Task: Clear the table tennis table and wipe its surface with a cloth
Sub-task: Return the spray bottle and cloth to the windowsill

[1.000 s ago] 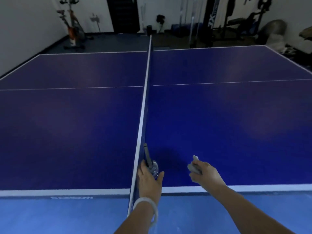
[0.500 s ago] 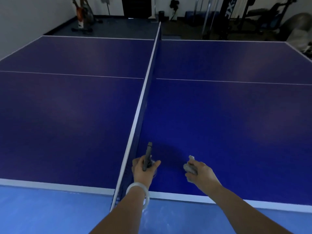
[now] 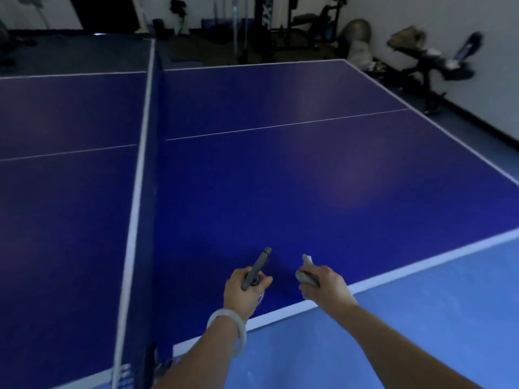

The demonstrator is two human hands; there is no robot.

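Now left hand (image 3: 243,290) fingers grip a gray handle (image 3: 256,268), right hand (image 3: 323,284) fingers clutch cloth (image 3: 304,273).

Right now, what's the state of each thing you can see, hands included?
left hand: grips a spray bottle
spray bottle: held above the table, nozzle pointing away
right hand: grips a cloth
cloth: bunched up, off the surface
table: blue top bare in view
net: up across the middle
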